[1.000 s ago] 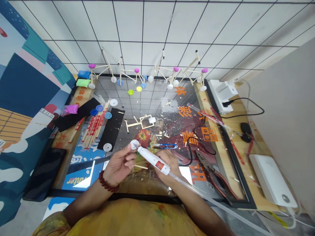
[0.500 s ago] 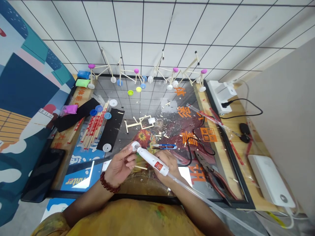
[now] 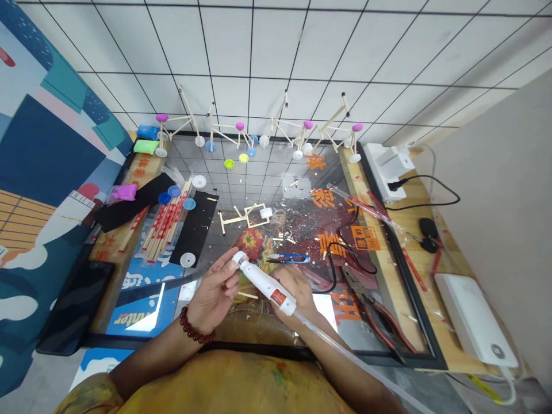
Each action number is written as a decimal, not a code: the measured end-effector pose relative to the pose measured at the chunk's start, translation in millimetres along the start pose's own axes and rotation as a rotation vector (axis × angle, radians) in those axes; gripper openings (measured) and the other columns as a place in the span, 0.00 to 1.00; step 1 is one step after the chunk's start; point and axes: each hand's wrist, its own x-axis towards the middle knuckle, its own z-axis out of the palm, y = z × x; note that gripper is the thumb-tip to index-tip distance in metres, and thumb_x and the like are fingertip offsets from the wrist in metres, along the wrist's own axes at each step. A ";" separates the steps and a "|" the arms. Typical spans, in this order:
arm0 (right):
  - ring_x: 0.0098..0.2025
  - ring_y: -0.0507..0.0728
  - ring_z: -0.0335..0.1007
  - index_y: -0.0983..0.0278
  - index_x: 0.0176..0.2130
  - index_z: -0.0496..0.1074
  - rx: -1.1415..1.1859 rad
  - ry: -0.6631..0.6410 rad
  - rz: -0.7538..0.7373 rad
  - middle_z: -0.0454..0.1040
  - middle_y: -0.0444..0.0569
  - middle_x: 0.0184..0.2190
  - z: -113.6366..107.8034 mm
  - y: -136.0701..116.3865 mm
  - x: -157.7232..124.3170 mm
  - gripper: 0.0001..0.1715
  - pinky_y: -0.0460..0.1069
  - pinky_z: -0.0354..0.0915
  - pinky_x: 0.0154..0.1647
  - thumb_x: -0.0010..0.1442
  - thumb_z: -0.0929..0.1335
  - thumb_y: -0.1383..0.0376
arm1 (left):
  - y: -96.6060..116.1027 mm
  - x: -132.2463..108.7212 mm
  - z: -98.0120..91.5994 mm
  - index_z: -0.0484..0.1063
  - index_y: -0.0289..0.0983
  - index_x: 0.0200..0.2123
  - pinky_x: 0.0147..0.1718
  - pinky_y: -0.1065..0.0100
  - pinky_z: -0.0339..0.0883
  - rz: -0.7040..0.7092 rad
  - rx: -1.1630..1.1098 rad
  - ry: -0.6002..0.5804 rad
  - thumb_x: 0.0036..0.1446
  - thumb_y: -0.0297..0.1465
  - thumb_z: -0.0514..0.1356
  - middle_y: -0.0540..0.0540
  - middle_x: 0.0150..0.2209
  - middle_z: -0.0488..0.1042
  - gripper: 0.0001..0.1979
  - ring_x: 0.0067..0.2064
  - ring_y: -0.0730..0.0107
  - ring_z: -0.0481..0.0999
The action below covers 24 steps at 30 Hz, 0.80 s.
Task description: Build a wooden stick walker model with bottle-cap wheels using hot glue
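Observation:
My left hand [image 3: 217, 286] pinches a small white bottle cap [image 3: 238, 259] between thumb and fingers. In my right hand [image 3: 297, 287] is a white hot glue pen [image 3: 267, 284], its long clear glue stick [image 3: 345, 351] trailing from the rear over my forearm. The pen's tip is at the cap's open side; whether it touches the cap I cannot tell. Just beyond my right hand lies a pair of blue thread snips [image 3: 288, 259]. A small stick frame [image 3: 244, 217] with a white cap on one end rests farther out on the glass.
Stick bicycle models [image 3: 181, 123] with pink seats stand along the wall. At left lie wrapped chopsticks [image 3: 166, 224], black strips [image 3: 196, 230], loose caps and a phone [image 3: 75, 307]. Pliers [image 3: 375, 313], a black cord [image 3: 332, 264], a power strip [image 3: 379, 172] and a white power bank [image 3: 474, 319] occupy the right.
My left hand has turned the cap so that its opening now faces the pen's tip, and moved slightly right. My right hand and the glue pen have hardly moved.

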 end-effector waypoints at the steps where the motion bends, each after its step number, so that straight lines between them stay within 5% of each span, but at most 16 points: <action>1: 0.27 0.53 0.61 0.60 0.33 0.63 -0.001 0.002 -0.003 0.67 0.42 0.24 0.2 0.2 -0.1 0.06 0.49 0.54 0.31 0.64 0.63 0.67 | 0.1 -0.3 0.5 0.77 0.34 0.48 0.15 0.83 0.56 -0.003 0.001 0.001 0.45 0.26 0.73 0.47 0.39 0.76 0.24 0.22 0.89 0.57; 14: 0.29 0.54 0.67 0.60 0.36 0.66 0.063 -0.008 0.014 0.74 0.46 0.28 -0.4 -3.4 1.9 0.04 0.51 0.59 0.32 0.63 0.63 0.68 | 1.4 -0.5 0.7 0.76 0.35 0.48 0.16 0.83 0.54 0.091 0.028 0.042 0.39 0.26 0.76 0.49 0.36 0.76 0.29 0.22 0.88 0.57; 18: 0.31 0.56 0.72 0.60 0.38 0.69 0.127 0.079 0.047 0.77 0.47 0.31 -6.9 -3.8 0.9 0.04 0.52 0.63 0.34 0.64 0.64 0.66 | 22.8 2.2 -5.3 0.74 0.39 0.50 0.17 0.82 0.54 0.328 0.096 0.056 0.43 0.30 0.75 0.46 0.39 0.78 0.29 0.23 0.87 0.58; 24: 0.30 0.58 0.70 0.60 0.40 0.70 -0.086 0.132 0.634 0.75 0.46 0.30 -42.8 19.3 18.0 0.20 0.51 0.64 0.31 0.60 0.69 0.48 | 53.0 -0.8 -16.2 0.65 0.46 0.61 0.32 0.73 0.69 0.937 0.514 0.116 0.39 0.25 0.75 0.51 0.37 0.80 0.45 0.29 0.79 0.68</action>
